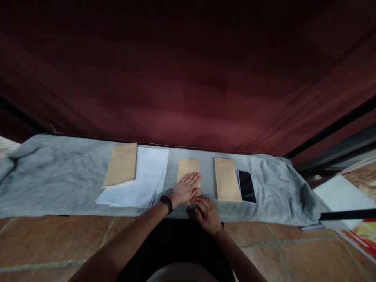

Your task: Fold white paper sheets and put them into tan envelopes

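Flat and unclenched, the left hand point(185, 188) is resting palm down on the middle envelope point(188, 166), its fingers lying together across the paper and grasping nothing. It seems to be serving as a weight, keeping the envelope from sliding on the soft grey cloth point(58, 172). The right hand point(208, 215) is curling its fingers at the envelope's near end, perhaps working or steadying that edge; whether it is pinching paper I cannot tell, because the fingers are hiding the contact.

The middle envelope is lying straight ahead of the body, long sides running away from the person. Its far end is showing beyond the left fingertips, while its near part is disappearing beneath both hands. That central spot is probably letting both hands reach it equally.

To the left, another envelope point(121, 166) is sitting askew over white sheets point(148, 176), partly covering them and perhaps holding them down. To the right, a third envelope point(226, 180) is lying apart from the hands, with a phone point(247, 187) just beside it, both seemingly being kept out of the working space.
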Demonstrator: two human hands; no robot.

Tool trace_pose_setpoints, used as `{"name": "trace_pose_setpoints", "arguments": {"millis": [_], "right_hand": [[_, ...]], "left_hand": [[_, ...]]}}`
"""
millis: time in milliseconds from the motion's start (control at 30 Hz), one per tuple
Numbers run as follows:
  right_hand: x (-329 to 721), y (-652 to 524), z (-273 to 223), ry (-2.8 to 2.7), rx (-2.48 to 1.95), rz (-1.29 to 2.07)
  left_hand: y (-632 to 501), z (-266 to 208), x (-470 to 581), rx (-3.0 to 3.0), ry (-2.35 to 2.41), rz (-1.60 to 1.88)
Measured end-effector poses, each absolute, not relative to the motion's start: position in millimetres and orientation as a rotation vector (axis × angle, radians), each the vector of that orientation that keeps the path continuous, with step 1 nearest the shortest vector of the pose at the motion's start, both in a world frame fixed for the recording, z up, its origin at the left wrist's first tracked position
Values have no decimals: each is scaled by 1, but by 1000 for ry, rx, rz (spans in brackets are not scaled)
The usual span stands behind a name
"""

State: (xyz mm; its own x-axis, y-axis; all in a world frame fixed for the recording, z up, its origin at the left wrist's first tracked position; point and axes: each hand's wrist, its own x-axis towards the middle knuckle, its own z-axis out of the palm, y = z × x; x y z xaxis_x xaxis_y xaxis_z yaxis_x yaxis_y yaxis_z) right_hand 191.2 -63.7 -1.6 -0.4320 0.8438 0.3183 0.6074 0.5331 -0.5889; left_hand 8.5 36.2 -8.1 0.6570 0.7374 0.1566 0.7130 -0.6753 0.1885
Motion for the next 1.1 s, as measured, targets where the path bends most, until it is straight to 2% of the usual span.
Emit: {"name": "trace_pose_setpoints", "arguments": {"millis": [1100], "right_hand": [[191,-64,-14,-1973,-1305,411]], "left_hand": [[-36,7,-7,2815,904,289]]}}
